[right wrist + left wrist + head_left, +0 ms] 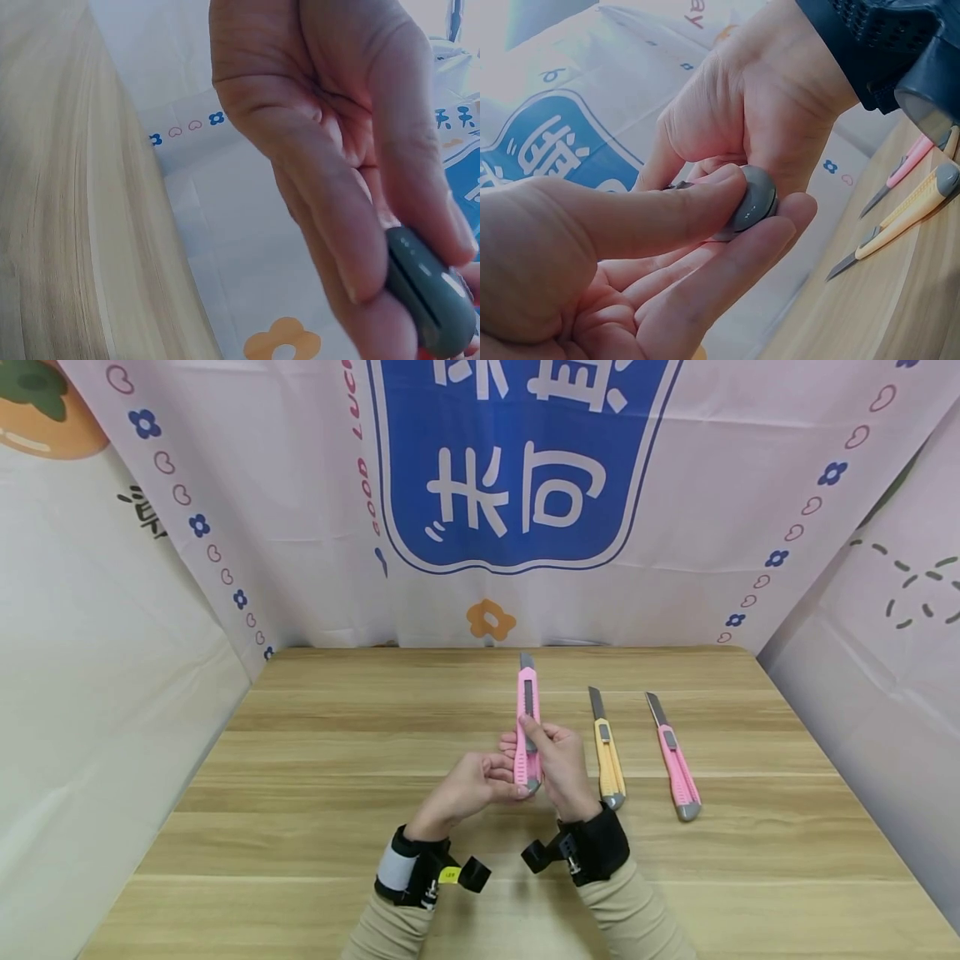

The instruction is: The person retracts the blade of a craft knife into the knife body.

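Your left hand [471, 787] and right hand [564, 766] grip a pink cutter [528, 693], blade [527, 659] toward the far edge [390, 651], broad tabletop [300, 810] lying leftward.

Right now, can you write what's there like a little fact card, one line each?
left hand: pinches the gray end of the held pink cutter
right hand: grips that same cutter, farther forward
table: yellow cutter, with another pink cutter to its right, both blades out
behind: white cloth with a blue badge
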